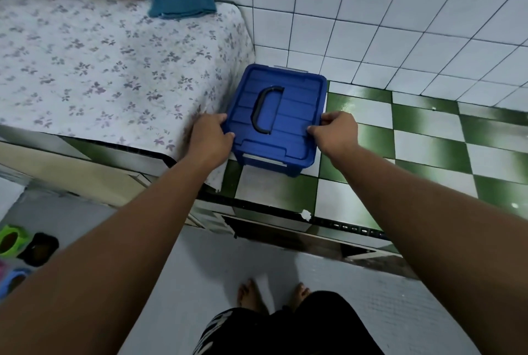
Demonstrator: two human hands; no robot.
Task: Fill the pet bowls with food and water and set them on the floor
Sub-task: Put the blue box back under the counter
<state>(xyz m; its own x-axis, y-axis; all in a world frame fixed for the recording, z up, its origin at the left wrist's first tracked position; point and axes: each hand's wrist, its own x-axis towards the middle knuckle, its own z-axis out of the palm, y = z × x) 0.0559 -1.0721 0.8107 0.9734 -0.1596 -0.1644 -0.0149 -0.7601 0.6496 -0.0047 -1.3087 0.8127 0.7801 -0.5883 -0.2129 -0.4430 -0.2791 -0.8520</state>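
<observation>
left hand [210,134] clamps left lid edge | right hand [337,130] clamps right edge of blue lidded storage box [275,119] | box on checkered counter [428,137], against floral cloth [100,63] | pet bowls [17,246] on floor, lower left | risk: latched lid lifts whole box, slips, spills

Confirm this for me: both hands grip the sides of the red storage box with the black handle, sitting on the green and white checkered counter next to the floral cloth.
One thing is off: the storage box is blue, not red, as the head view shows. The rest holds: the left hand and right hand grip its sides, its black handle lies on the lid, and it sits on the green and white checkered counter next to the floral cloth.
</observation>
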